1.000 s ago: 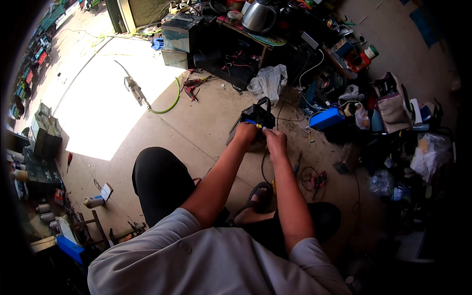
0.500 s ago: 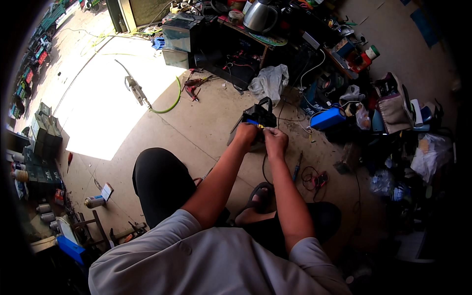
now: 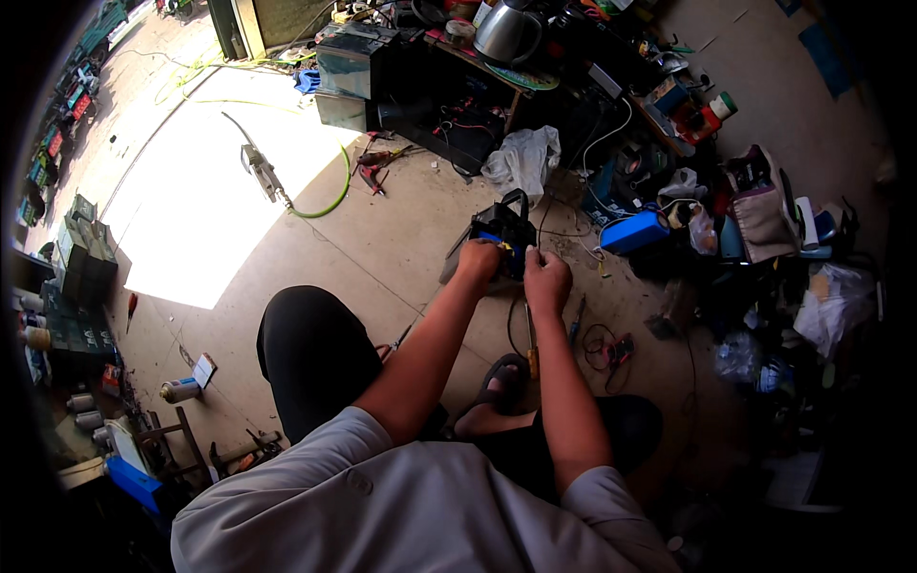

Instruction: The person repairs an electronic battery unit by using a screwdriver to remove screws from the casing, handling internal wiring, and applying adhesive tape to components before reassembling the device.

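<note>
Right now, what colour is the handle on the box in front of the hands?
The handle is black, seen best in the head view.

On the pale floor [image 3: 411,215]: mid-floor, a black case [image 3: 517,227]; toward the far edge, a grey tool [image 3: 260,172] and red-handled tools [image 3: 373,179]; toward the left edge, a screwdriver [image 3: 132,304] and a can [image 3: 180,390].
</note>
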`<state>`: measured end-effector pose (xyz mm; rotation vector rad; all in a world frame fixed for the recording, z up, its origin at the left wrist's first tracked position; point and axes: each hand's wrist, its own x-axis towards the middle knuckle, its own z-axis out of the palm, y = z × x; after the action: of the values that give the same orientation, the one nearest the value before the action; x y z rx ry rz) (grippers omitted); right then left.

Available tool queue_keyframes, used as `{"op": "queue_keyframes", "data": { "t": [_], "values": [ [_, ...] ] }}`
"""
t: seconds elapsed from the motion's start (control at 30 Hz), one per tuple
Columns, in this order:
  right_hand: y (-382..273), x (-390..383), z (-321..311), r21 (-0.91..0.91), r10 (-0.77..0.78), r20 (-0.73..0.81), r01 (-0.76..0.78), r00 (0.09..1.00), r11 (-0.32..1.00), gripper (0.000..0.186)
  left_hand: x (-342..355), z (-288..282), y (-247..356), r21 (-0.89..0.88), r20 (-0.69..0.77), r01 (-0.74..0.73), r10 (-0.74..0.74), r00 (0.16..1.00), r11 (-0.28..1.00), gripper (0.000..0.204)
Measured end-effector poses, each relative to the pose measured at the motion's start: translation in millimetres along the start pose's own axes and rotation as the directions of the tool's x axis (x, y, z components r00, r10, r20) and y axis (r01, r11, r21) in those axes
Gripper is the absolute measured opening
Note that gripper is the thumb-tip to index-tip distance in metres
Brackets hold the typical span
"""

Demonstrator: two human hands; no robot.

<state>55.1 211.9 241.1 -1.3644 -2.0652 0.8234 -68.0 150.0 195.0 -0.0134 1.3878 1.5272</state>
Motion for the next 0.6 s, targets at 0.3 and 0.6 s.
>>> {"op": "queue_keyframes", "data": {
  "t": [0.3, 0.6],
  "values": [
    [5.3, 8.8, 11.3, 0.404, 0.522, 0.546, -0.752, 0.655, 0.521, 0.03, 5.4, -3.8, -1.4, -0.035, 0.032, 0.026, -0.024, 0.999, 0.999, 0.007],
    [8.3, 14.3, 20.1, 0.461, 0.559, 0.602, -0.82, 0.57, 0.339, 0.016, 7.3, -3.9, -2.5, -0.053, 0.062, 0.035, -0.031, 0.998, 0.998, 0.007]
  ]
}}
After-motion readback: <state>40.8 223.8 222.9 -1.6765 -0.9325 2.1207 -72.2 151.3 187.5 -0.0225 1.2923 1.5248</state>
